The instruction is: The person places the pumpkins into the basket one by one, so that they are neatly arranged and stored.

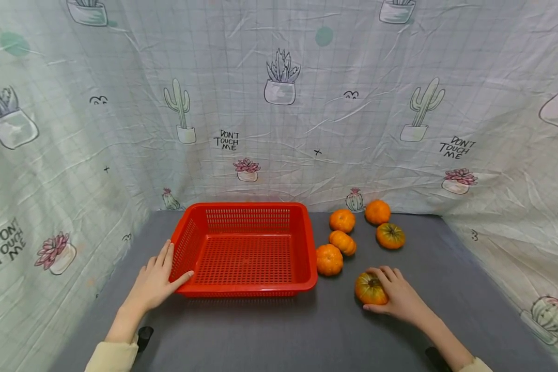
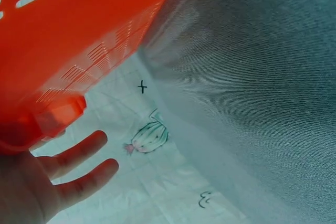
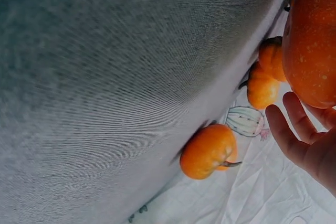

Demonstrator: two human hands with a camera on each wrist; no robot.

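My left hand (image 1: 151, 281) rests at the near left corner of a red plastic basket (image 1: 246, 288). Its thumb lies over the front rim, and straight fingers run along the left side. Two of those fingers (image 2: 86, 184) stick out free past the basket in the left wrist view. On the right, my right hand (image 1: 397, 297) holds a small orange pumpkin (image 1: 368, 289) with greenish streaks, fingers over its top and far side, thumb at its near side. The right wrist view shows this pumpkin (image 3: 312, 45) large at the edge, partly cut off.
Between basket and right hand are orange mini pumpkins, one (image 1: 329, 260) close beside the basket's right wall. Farther back lie another orange pumpkin (image 1: 377, 212) and a green-streaked one (image 1: 390, 236). A cactus-print cloth (image 1: 316, 124) hangs behind and beside the grey table (image 1: 260, 336).
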